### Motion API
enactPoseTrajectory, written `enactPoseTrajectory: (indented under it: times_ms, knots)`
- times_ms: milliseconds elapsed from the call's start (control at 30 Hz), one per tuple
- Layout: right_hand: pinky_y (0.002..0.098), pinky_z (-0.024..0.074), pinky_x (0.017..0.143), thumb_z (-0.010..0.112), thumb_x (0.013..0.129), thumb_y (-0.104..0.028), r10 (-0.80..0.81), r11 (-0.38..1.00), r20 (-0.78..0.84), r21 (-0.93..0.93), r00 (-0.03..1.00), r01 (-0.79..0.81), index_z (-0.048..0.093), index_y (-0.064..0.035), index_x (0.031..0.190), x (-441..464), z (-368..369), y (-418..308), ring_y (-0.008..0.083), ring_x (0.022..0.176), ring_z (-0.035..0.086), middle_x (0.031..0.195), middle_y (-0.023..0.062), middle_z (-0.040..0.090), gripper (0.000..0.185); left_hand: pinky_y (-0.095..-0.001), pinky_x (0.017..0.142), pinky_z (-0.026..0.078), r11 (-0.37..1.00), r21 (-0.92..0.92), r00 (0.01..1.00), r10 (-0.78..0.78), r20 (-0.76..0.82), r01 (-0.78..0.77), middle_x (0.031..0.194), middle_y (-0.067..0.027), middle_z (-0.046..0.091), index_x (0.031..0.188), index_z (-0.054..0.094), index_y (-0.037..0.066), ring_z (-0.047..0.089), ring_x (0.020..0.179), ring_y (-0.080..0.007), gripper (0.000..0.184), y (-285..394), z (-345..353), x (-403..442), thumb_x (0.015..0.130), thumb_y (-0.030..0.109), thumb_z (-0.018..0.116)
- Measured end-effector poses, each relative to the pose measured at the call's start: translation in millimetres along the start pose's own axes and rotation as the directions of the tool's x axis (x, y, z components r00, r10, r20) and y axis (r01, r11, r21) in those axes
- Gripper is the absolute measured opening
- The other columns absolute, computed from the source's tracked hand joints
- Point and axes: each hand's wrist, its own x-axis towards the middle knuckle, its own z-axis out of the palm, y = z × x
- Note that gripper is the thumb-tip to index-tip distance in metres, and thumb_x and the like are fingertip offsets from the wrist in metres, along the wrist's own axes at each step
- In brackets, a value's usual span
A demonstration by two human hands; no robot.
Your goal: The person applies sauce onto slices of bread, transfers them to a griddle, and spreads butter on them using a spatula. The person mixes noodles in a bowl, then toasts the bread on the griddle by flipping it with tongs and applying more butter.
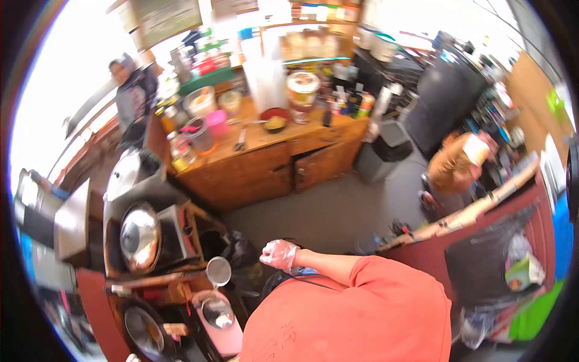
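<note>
Worktop [222,149] ahead, cluttered. Lid [140,235] at left. Right hand [280,254], gloved, fingers curled; blurred, can't tell if it grips anything. Left hand [132,358], probably, at bottom edge, state unreadable. Strainer [218,271] left of right hand, apart.

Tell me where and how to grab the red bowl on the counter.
Probably hold the red bowl by its near wall, coming from the front of the counter: it sits upright near that edge, its round rim exposed there, with the tub behind its right side.
</note>
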Motion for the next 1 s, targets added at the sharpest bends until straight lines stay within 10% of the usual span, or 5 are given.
enactPoseTrajectory:
  times_ms: [67, 167, 467, 800, 1000]
  knots:
    - [0.0503, 0.0524, 0.078, 0.050, 0.094, -0.033, 0.148, 0.988, -0.073, 0.059, 0.986, -0.144, 0.067, -0.0023, 0.078, -27, -19, 18, 0.0413, 0.085, 0.066, 0.087, 0.0212, 0.069, 0.039, -0.0362, 0.090, 0.053, 0.922, -0.311, 0.970, 0.242, 0.002, -0.229, 0.110, -0.0210, 0.071, 0.110, 0.069, -0.009, 0.068, 0.099, -0.0262, 0.017, -22, 50, 17, 0.096, -0.002, 0.062]
    - [0.0478, 0.0540, 0.076, 0.052, 0.095, -0.029, 0.201, 0.979, -0.090, -0.025, 0.975, -0.204, 0.064, -0.0069, 0.086, -58, -37, 58, 0.0350, 0.087, 0.066, 0.084, 0.0159, 0.066, 0.026, -0.0321, 0.082, 0.054, 0.862, -0.501, 0.981, 0.030, 0.194, 0.073, 0.103, -0.0172, 0.073, 0.109, 0.070, -0.009, 0.068, 0.091, -0.0213, 0.017, 22, 113, 50, 0.096, -0.002, 0.061]
    - [0.0520, 0.0538, 0.080, 0.046, 0.096, -0.027, 0.571, 0.811, -0.212, -0.003, 0.793, -0.585, 0.067, -0.0013, 0.082, -110, -131, 145, 0.0417, 0.085, 0.067, 0.087, 0.0225, 0.070, 0.036, -0.0284, 0.058, 0.049, 0.831, -0.417, 0.834, -0.096, 0.543, 0.367, 0.088, -0.0110, 0.072, 0.107, 0.074, -0.001, 0.061, 0.070, -0.0129, 0.021, 106, 267, 136, 0.099, 0.016, 0.064]
    - [0.0514, 0.0510, 0.084, 0.043, 0.095, -0.035, 0.659, 0.740, -0.289, 0.087, 0.694, -0.667, 0.070, 0.0006, 0.082, -62, -205, 268, 0.0416, 0.090, 0.067, 0.094, 0.0224, 0.070, 0.047, -0.0318, 0.074, 0.059, 0.652, -0.628, 0.723, 0.171, 0.669, 0.426, 0.099, -0.0109, 0.074, 0.108, 0.072, 0.003, 0.069, 0.079, -0.0162, 0.019, 104, 470, 181, 0.090, 0.011, 0.072]
    - [0.0522, 0.0486, 0.082, 0.041, 0.098, -0.057, 0.493, 0.870, -0.146, 0.109, 0.858, -0.482, 0.056, -0.0076, 0.126, 23, -196, 240, 0.0382, 0.097, 0.061, 0.111, 0.0144, 0.061, 0.059, -0.0232, 0.069, 0.054, 0.608, -0.571, 0.632, 0.143, 0.762, 0.551, 0.095, -0.0093, 0.073, 0.117, 0.068, -0.001, 0.066, 0.076, -0.0117, 0.027, 178, 511, 174, 0.089, -0.001, 0.069]
